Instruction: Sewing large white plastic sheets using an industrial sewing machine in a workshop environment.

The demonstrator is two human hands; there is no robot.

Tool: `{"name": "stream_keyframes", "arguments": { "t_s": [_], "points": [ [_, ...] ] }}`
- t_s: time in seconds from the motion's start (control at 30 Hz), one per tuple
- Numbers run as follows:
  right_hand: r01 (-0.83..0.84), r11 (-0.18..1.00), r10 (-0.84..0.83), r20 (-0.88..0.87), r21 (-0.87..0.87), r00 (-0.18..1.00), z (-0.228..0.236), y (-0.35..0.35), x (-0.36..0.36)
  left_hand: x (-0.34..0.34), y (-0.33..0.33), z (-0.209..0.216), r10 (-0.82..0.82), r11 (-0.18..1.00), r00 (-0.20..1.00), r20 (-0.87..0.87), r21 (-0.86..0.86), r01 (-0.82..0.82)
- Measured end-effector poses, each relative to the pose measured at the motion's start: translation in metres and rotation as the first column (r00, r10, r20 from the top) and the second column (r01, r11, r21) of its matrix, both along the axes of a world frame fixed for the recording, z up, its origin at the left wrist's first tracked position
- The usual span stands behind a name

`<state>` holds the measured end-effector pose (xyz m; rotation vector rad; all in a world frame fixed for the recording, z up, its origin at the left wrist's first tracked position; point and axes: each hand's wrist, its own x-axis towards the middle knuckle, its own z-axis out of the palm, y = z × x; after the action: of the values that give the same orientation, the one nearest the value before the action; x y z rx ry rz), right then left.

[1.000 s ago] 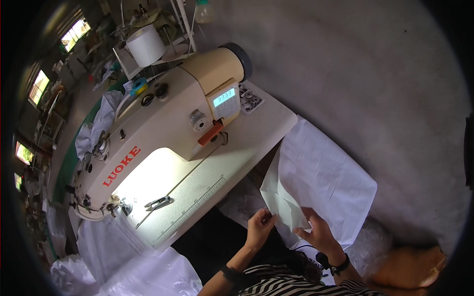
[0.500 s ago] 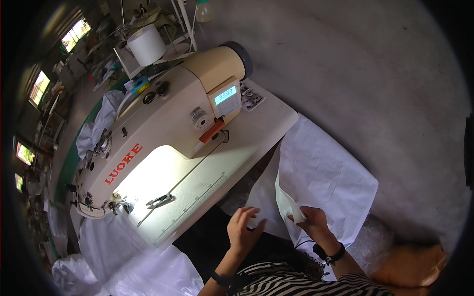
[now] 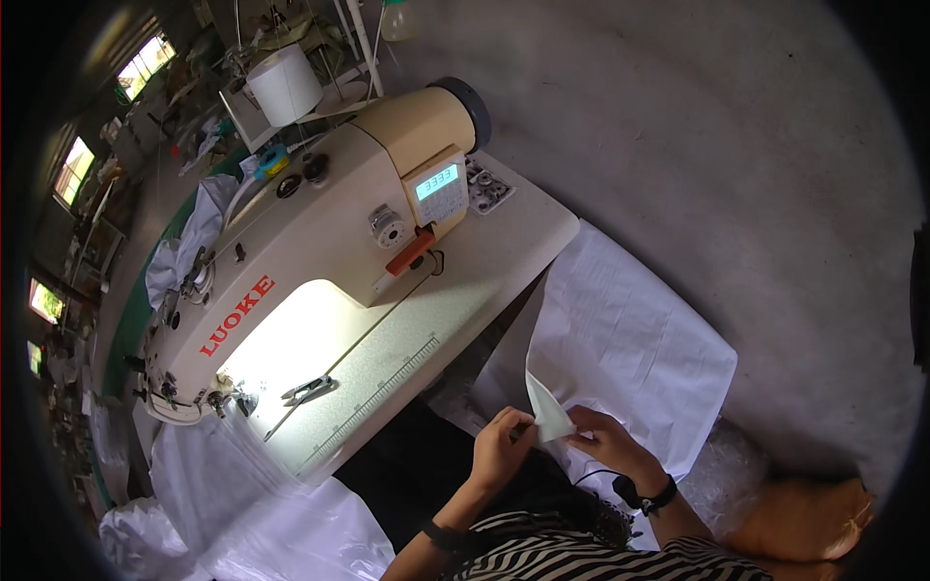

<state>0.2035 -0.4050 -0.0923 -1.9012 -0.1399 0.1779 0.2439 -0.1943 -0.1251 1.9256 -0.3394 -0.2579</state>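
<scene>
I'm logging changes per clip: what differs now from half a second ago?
The left hand, which was apart from the raised flap of white cloth, has moved right, up to the flap's edge; whether it pinches it is unclear. The right hand keeps its hold on the flap. The sewing machine and the snips stayed as they were.

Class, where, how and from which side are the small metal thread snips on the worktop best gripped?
Probably pinch the small metal thread snips across their middle, from the near side: their long, narrow body lies flat on the pale worktop, and the cream sewing machine's arm rises behind. Which end cuts is unclear.
</scene>
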Motion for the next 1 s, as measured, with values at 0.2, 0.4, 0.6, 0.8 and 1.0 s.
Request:
{"name": "stream_keyframes", "arguments": {
  "t_s": [0.2,0.4,0.6,0.8,1.0],
  "points": [
    [0.216,0.935,-0.236,-0.04,-0.281,0.971,-0.009,-0.022,-0.005,0.007,0.03,-0.041,0.137,0.958,0.895,-0.424,-0.175,-0.229],
    [0.316,0.924,-0.337,-0.07,-0.216,0.939,-0.001,-0.007,-0.001,0.011,0.033,0.012,0.292,0.922,0.938,-0.187,-0.206,-0.328],
    [0.069,0.996,-0.076,-0.136,-0.054,0.988,0.004,-0.013,-0.004,0.037,0.021,0.044,-0.459,0.816,0.758,0.463,0.557,0.155],
    [0.222,0.975,-0.218,-0.15,0.007,0.964,0.012,-0.022,-0.005,0.038,0.029,0.049,-0.344,0.915,0.925,0.165,0.282,0.29],
    [0.09,0.98,-0.084,-0.04,0.176,0.996,-0.004,0.003,0.005,0.028,-0.02,0.044,-0.368,0.925,0.905,0.216,0.187,0.331]
  ]
}}
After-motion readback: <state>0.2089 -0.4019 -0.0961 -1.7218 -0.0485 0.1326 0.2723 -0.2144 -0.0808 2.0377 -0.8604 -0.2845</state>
